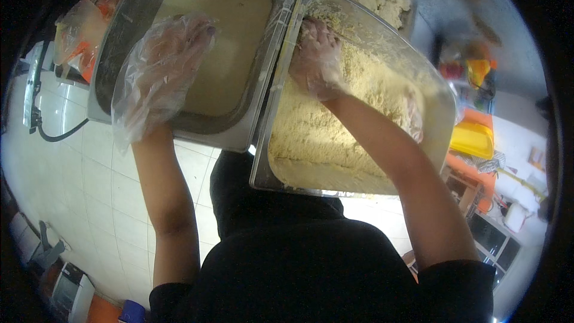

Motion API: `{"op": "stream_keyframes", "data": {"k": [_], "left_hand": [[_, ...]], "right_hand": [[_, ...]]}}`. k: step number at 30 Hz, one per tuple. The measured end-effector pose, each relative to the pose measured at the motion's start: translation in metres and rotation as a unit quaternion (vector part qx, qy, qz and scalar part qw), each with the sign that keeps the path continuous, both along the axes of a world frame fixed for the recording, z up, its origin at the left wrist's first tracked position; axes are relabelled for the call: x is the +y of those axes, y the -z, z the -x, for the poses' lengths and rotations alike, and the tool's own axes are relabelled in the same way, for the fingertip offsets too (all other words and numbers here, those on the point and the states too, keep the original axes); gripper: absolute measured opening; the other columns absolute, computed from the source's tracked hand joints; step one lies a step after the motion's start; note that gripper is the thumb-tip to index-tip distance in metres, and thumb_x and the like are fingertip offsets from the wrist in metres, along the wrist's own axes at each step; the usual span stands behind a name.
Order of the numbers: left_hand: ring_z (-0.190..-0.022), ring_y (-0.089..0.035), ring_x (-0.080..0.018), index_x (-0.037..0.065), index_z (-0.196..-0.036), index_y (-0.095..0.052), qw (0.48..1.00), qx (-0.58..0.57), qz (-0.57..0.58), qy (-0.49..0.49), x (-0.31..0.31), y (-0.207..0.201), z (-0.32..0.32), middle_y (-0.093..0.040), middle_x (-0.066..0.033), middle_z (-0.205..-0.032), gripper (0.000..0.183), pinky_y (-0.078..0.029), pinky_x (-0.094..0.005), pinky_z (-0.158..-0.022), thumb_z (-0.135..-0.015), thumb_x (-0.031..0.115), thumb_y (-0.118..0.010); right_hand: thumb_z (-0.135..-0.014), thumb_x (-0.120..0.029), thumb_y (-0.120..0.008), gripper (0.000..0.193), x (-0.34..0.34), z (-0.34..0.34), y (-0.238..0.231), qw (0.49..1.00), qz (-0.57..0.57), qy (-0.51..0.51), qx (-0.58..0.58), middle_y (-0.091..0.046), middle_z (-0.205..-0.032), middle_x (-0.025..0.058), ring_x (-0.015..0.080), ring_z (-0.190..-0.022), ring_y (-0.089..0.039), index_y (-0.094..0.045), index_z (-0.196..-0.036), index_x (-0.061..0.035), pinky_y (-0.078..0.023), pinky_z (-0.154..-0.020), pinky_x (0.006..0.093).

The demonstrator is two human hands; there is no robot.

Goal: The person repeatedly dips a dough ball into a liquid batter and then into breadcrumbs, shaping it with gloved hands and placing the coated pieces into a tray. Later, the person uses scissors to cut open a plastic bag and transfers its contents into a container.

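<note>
Head view: at upper left of the frame, the left hand (164,60), in a loose clear plastic glove, hovers with fingers spread and grasping nothing over a steel pan of pale batter (224,42). At upper centre, the gloved right hand (317,57) presses curled fingers into yellow crumbs in a clear plastic tub (353,107).
</note>
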State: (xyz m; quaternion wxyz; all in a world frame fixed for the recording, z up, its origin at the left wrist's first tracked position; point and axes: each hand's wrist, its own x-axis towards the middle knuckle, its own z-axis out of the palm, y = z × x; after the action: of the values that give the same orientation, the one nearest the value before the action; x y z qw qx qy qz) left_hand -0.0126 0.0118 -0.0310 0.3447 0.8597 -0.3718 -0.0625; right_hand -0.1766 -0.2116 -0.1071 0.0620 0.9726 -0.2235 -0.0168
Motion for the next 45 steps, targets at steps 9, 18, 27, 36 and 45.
{"op": "stream_keyframes", "data": {"k": [9, 18, 27, 36, 45], "left_hand": [[-0.113, -0.061, -0.0315, 0.019, -0.118, -0.071, 0.997, -0.011, -0.077, -0.020, -0.008, -0.017, 0.004, -0.067, -0.0099, -0.118, 0.034, -0.048, -0.0439, -0.099, -0.098, 0.042, -0.058], [-0.115, -0.061, -0.0323, 0.017, -0.124, -0.069, 0.949, -0.260, -0.102, 0.144, 0.002, 0.002, -0.022, -0.067, -0.0108, -0.122, 0.031, -0.048, -0.0413, -0.100, -0.096, 0.029, -0.064], [-0.114, -0.061, -0.0292, 0.018, -0.120, -0.071, 0.979, -0.157, -0.085, 0.097, 0.001, -0.001, -0.015, -0.068, -0.0064, -0.122, 0.029, -0.050, -0.0395, -0.099, -0.092, 0.016, -0.062], [-0.116, -0.061, -0.0277, 0.016, -0.119, -0.072, 0.993, 0.000, -0.117, -0.002, -0.005, -0.012, -0.002, -0.068, -0.0075, -0.124, 0.032, -0.048, -0.0381, -0.100, -0.094, 0.034, -0.066], [-0.123, -0.059, -0.0244, 0.020, -0.126, -0.069, 0.990, -0.077, -0.091, 0.075, 0.001, -0.006, -0.008, -0.065, -0.0045, -0.132, 0.033, -0.044, -0.0383, -0.110, -0.094, 0.017, -0.064]], "right_hand": [[-0.097, -0.038, -0.051, 0.053, -0.003, 0.000, 0.004, 0.996, -0.021, -0.024, -0.082, -0.032, -0.159, 0.0163, 0.0383, -0.148, -0.027, -0.053, -0.144, -0.0151, -0.018, -0.119, 0.0607], [-0.102, -0.016, -0.053, 0.035, -0.078, 0.118, -0.010, 0.983, 0.007, 0.066, 0.169, -0.054, -0.144, 0.0178, 0.0292, -0.125, -0.058, -0.059, -0.136, -0.0094, -0.053, -0.104, 0.0348], [-0.096, -0.013, -0.063, 0.055, -0.062, 0.122, 0.001, 0.470, -0.777, 0.386, -0.159, -0.055, -0.143, 0.0097, 0.0205, -0.115, -0.062, -0.047, -0.148, -0.0095, -0.051, -0.094, 0.0272], [-0.095, 0.001, -0.058, 0.049, -0.055, 0.106, -0.090, 0.723, -0.607, 0.307, -0.116, -0.054, -0.146, 0.0147, 0.0255, -0.129, -0.057, -0.050, -0.143, -0.0053, -0.046, -0.110, 0.0306], [-0.097, -0.036, -0.061, 0.059, 0.003, 0.117, -0.094, 0.859, -0.511, -0.026, -0.021, -0.038, -0.157, 0.0203, 0.0352, -0.144, -0.039, -0.045, -0.148, -0.0113, -0.038, -0.118, 0.0395]]}}
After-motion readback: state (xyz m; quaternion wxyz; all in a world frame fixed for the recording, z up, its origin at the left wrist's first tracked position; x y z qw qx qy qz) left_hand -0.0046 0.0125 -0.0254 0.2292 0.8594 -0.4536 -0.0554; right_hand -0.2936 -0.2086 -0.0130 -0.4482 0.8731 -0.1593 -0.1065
